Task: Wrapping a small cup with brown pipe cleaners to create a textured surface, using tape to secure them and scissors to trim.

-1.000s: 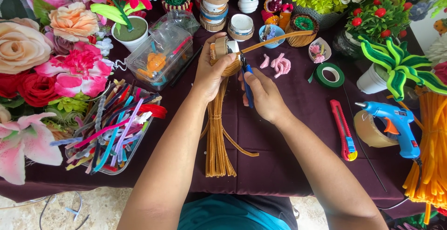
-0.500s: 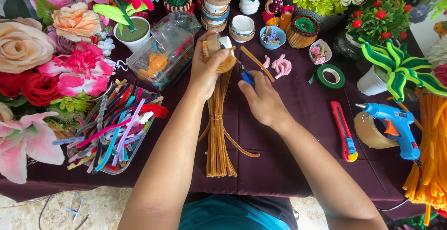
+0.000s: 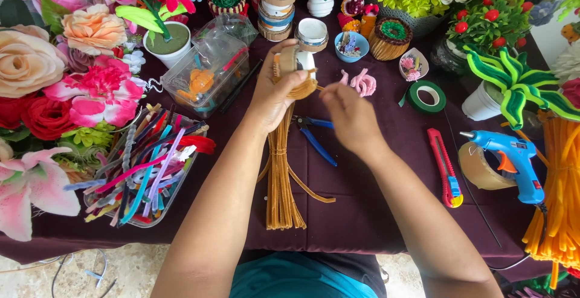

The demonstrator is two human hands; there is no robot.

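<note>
My left hand point(image 3: 275, 89) grips a small white cup point(image 3: 297, 65) partly wrapped in tan pipe cleaner, held above the purple tablecloth point(image 3: 374, 207). My right hand point(image 3: 350, 114) pinches the short free end of that tan pipe cleaner just right of the cup. A bundle of tan pipe cleaners point(image 3: 281, 177) lies on the cloth under my left wrist. Blue-handled pliers point(image 3: 314, 135) lie on the cloth between my hands.
A clear tray of mixed pipe cleaners point(image 3: 142, 171) sits left, a clear plastic box point(image 3: 208, 71) behind it. A red utility knife point(image 3: 444, 165), a green tape roll point(image 3: 426, 96), a blue glue gun point(image 3: 510, 159) and orange pipe cleaners point(image 3: 559, 195) lie right. Flowers and small pots ring the table.
My right hand let go of the blue pliers, which now lie on the cloth, and it took the pipe cleaner's end. The long loose tan strand is wound onto the cup.
</note>
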